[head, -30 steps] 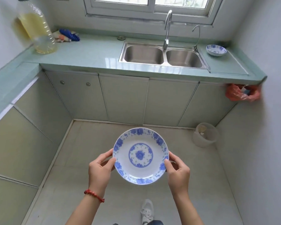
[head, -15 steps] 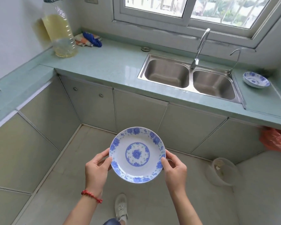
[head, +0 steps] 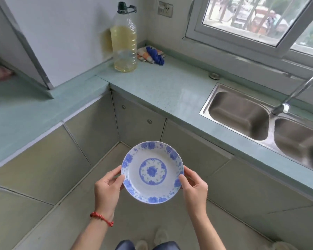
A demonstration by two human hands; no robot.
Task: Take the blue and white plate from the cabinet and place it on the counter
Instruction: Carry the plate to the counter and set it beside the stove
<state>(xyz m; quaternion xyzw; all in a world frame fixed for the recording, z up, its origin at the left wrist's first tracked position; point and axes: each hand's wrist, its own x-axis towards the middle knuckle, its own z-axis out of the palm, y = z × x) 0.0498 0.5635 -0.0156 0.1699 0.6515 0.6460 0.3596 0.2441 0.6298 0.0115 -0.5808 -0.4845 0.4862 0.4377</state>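
The blue and white plate [head: 152, 171] is held level in front of me, over the floor in the corner of the kitchen. My left hand [head: 107, 188] grips its left rim and my right hand [head: 193, 187] grips its right rim. A red bead bracelet is on my left wrist. The pale green counter [head: 163, 91] runs in an L, ahead of the plate and along the left. Beneath the counter the cabinet doors [head: 139, 127] are closed.
A large bottle of yellow liquid [head: 124, 42] stands in the counter's back corner beside a crumpled cloth [head: 151, 55]. A double steel sink [head: 260, 121] with a tap [head: 296, 94] sits at the right under the window. My shoes show at the bottom edge.
My view has swung left and drawn closer to the counter corner; the bottle now sits near centre and the small bowl by the sink has left the view. Both hands still hold the plate.
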